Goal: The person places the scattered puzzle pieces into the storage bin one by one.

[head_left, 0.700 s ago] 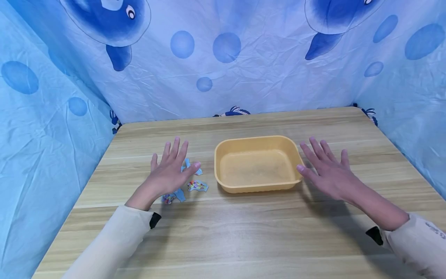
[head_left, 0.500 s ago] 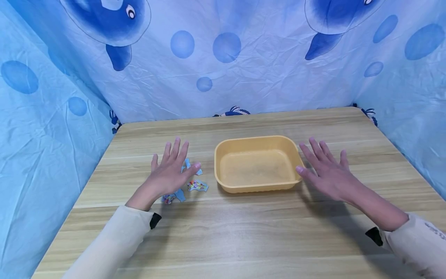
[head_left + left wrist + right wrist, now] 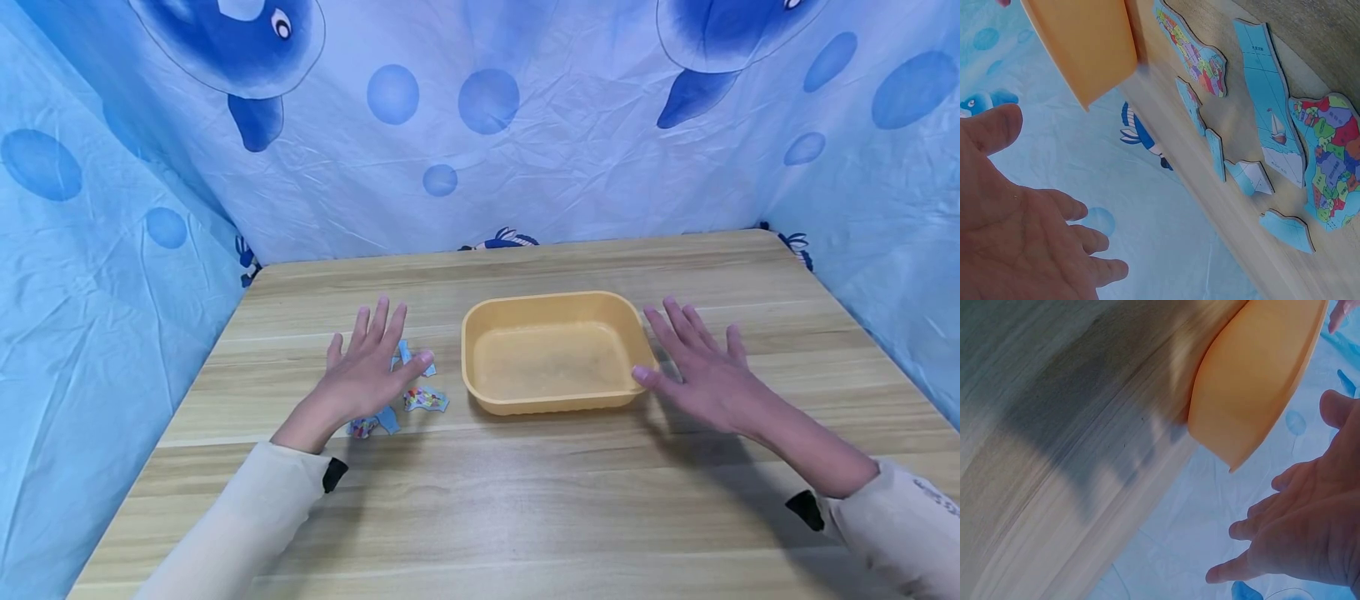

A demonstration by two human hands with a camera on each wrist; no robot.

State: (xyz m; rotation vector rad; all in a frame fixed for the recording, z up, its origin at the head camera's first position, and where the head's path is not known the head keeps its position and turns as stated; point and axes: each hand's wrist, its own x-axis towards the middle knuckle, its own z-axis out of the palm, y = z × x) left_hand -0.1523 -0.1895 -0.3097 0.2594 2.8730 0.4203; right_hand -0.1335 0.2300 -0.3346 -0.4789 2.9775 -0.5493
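My left hand [image 3: 360, 379] hovers palm down with spread fingers over several map jigsaw pieces [image 3: 426, 399], partly hiding them from the head camera. The left wrist view shows them lying apart on the wood: a long blue piece with a sailboat [image 3: 1266, 94], a large piece with coloured regions [image 3: 1335, 156], and smaller ones. To their right stands a shallow yellow-orange plastic basin [image 3: 551, 406] with nothing in it. Just right of the basin, my right hand [image 3: 705, 379] is also held above the table, fingers spread. Neither hand holds anything. The right thumb overlaps the basin's rim in the head view; contact cannot be told.
The wood-grain table [image 3: 510, 517] extends in front of the basin and out to both sides. Light blue sheeting [image 3: 442, 217] with whales and bubbles hangs behind the table and along its sides.
The right thumb has shifted slightly left over the basin's rim, and the right little finger has drawn in a little. The left hand, basin and jigsaw pieces stay practically still.
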